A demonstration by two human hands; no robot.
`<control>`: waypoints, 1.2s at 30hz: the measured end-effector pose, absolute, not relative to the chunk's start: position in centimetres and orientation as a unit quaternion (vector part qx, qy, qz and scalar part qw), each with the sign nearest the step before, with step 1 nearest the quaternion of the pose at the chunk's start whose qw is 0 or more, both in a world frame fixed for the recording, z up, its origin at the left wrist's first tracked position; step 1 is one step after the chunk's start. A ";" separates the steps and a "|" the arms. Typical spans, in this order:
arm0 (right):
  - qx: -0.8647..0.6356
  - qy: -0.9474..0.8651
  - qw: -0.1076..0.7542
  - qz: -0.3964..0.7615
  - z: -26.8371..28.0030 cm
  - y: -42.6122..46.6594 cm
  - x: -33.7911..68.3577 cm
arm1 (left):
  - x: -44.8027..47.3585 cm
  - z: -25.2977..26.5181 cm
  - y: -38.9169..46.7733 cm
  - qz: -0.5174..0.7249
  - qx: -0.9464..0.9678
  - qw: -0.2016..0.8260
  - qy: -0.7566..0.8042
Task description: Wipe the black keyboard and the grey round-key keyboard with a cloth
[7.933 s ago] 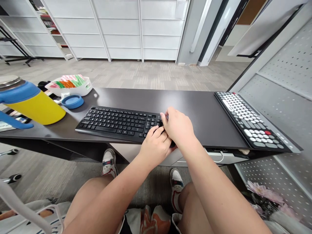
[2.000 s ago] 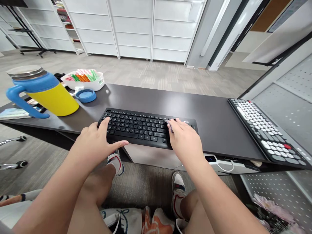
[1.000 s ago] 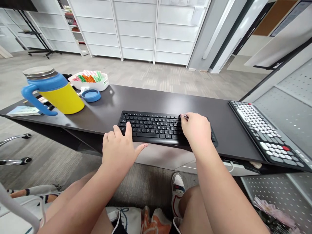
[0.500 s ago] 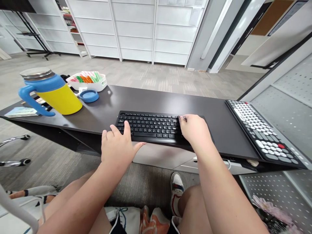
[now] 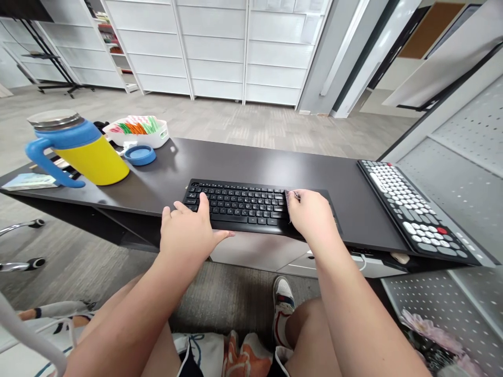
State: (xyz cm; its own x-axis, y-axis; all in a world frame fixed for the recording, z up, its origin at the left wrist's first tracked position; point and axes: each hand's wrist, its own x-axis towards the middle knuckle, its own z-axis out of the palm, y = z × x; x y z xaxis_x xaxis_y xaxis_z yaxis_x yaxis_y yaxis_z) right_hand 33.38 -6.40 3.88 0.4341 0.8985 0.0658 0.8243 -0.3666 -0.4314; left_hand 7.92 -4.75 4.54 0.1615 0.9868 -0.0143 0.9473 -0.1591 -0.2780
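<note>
The black keyboard (image 5: 236, 203) lies on the dark desk (image 5: 243, 159) along its front edge, with a hand at each end. The left hand (image 5: 186, 230) is at the keyboard's left end, fingers apart, index finger over the keys and thumb extended along the front edge. The right hand (image 5: 312, 212) is over the right-hand part of the keys, fingers clamped on a small patterned item (image 5: 288, 200), mostly concealed and not identifiable. Containers are grouped at the desk's left end. A white basket (image 5: 156, 139) at the far edge holds a heap of pink, green, orange and white pieces (image 5: 135, 125) rising above its rim; their exact nature cannot be determined. Nearer stands a yellow mug (image 5: 94, 159) with a blue upper band, blue handle and metal rim; its interior cannot be seen from this angle. A round blue lid (image 5: 140, 155) lies on the desk beside the mug, just in front of the basket. At the right end is a second keyboard (image 5: 408, 201), with white, grey and red keys.
</note>
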 end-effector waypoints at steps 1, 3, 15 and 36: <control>-0.823 -0.522 0.207 0.091 3.8 -6.5 33.3 | 8.0 4.6 -4.6 0.095 -0.757 0.097 -0.639; -0.823 -0.521 0.207 0.090 3.7 -6.5 33.3 | 8.2 4.7 -4.4 0.094 -0.758 0.089 -0.639; -0.822 -0.519 0.213 0.100 3.7 -3.6 34.2 | 9.6 4.6 -3.8 0.109 -0.740 0.085 -0.658; -0.810 -0.530 0.211 0.137 3.8 -5.1 34.5 | 9.8 4.6 -2.8 0.088 -0.734 0.043 -0.672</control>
